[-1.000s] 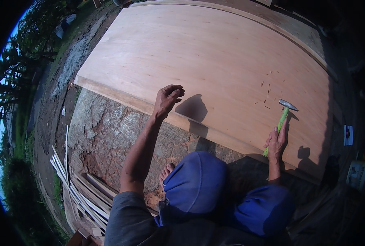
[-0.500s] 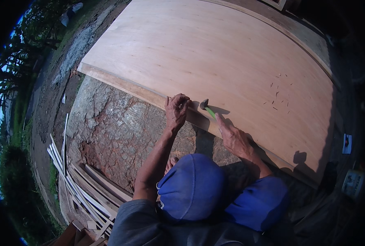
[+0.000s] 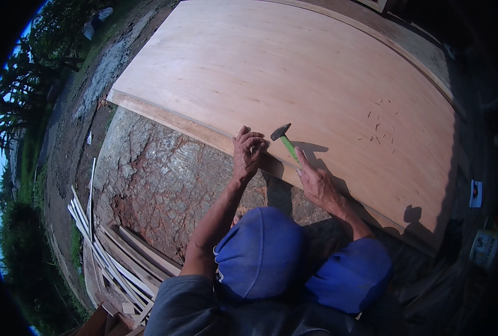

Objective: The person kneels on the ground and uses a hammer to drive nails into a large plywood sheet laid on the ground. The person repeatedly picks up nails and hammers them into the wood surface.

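My right hand point(image 3: 320, 185) is wrapped round the green handle of a hammer point(image 3: 288, 147). Its dark metal head is raised a little over the plywood sheet point(image 3: 204, 61), casting a shadow beside it. Close to the left of the hammer head, my left hand point(image 3: 250, 151) is at the sheet's near edge. Thumb and forefinger there are pinched together, and what they hold is too small to make out. Along that edge a pale wooden strip point(image 3: 170, 119) runs under the sheet. Several loose nails point(image 3: 376, 129) lie scattered on the plywood to the right.
Thin wooden strips point(image 3: 123, 263) are piled on the ground at lower left. Rough rocky ground point(image 3: 159, 162) lies below the sheet's near edge. A whitish container point(image 3: 484, 248) stands at the far right. My blue-clad knees point(image 3: 260, 252) are close under the work.
My left hand has shifted slightly right along the edge, its fingers tilting toward the hammer. The hammer head has moved a little up and turned; my right hand has shifted slightly right.
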Available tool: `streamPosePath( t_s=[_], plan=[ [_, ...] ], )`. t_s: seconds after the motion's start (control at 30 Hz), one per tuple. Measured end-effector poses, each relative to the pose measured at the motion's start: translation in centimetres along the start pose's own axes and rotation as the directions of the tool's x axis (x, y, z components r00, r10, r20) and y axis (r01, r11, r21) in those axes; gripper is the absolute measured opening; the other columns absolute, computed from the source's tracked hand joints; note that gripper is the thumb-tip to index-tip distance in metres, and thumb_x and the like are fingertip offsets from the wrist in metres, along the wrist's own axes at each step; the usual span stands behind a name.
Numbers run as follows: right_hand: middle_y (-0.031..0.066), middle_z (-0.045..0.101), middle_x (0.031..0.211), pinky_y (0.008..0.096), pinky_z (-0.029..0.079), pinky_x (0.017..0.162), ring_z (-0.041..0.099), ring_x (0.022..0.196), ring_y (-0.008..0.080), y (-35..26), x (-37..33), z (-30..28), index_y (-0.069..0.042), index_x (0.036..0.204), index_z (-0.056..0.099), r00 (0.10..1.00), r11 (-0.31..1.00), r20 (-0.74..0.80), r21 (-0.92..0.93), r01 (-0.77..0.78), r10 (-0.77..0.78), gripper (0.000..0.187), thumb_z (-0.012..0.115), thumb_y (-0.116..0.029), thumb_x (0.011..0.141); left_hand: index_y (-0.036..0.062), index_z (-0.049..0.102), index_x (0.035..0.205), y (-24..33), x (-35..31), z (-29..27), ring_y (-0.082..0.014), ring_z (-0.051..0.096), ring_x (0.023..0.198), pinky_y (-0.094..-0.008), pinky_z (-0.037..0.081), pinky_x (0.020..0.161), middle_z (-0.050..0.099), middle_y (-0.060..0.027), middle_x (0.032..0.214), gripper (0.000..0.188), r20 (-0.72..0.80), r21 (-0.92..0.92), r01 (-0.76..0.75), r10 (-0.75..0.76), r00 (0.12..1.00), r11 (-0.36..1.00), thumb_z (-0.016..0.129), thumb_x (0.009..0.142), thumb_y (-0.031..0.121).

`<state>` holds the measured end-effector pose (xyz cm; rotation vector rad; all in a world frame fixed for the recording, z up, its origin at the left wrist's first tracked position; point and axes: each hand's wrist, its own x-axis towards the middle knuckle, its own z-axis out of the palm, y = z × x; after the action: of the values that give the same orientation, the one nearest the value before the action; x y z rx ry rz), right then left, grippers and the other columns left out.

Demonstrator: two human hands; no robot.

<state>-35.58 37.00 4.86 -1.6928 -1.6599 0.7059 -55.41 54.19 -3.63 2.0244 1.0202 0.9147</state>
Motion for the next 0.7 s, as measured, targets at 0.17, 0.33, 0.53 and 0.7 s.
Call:
streamPosePath(
  t_s=[0.17,0.33,0.53,0.7],
  plan=[
    [0.0216,0.062,0.076,0.0487,0.051,0.063,0.068,0.072,0.0369,0.1,0.4,0.3,-0.011,0.164,0.020,0.998,0.995,0.028,-0.077,0.065,-0.063,0.075,0.056,-0.003,0.098,0.0147,0.074,0.098,0.3,0.3,0.7,-0.0363,0.045,0.142,-0.0642,0.018,0.119,0.070,-0.0002,0.117,0.012,-0.036,-0.050,-0.020,0.018,0.999,0.999,0.078,0.089,0.021],
    [0.0227,0.063,0.078,0.0496,0.053,0.063,0.068,0.069,0.0387,-1.6,1.3,0.2,-0.010,0.163,0.024,0.990,0.972,0.144,-0.232,0.040,-0.006,0.073,0.057,-0.003,0.098,0.0136,0.074,0.100,0.2,-0.2,0.5,-0.0373,0.047,0.140,-0.0650,0.019,0.119,0.071,-0.0006,0.117,0.015,-0.097,-0.019,-0.001,-0.001,0.995,1.000,0.080,0.088,0.020],
    [0.0192,0.061,0.074,0.0490,0.053,0.060,0.066,0.064,0.0375,-2.4,1.6,0.3,-0.009,0.162,0.026,0.989,0.985,-0.008,-0.095,0.143,-0.145,0.075,0.057,-0.001,0.094,0.0125,0.069,0.111,0.8,-1.0,-0.4,-0.0363,0.049,0.139,-0.0528,0.033,0.117,0.068,-0.0092,0.120,0.023,-0.118,-0.149,0.021,-0.039,0.992,0.989,0.075,0.088,0.007],
    [0.0170,0.060,0.073,0.0467,0.053,0.057,0.065,0.061,0.0348,-0.6,0.4,1.8,-0.009,0.162,0.026,0.957,0.972,-0.183,-0.109,0.207,-0.225,0.078,0.061,-0.001,0.093,0.0115,0.062,0.121,0.7,-0.6,1.0,-0.0338,0.051,0.135,-0.0412,0.043,0.111,0.062,-0.0129,0.127,0.039,-0.122,-0.226,0.030,-0.059,0.991,0.974,0.059,0.088,-0.008]
  ],
)
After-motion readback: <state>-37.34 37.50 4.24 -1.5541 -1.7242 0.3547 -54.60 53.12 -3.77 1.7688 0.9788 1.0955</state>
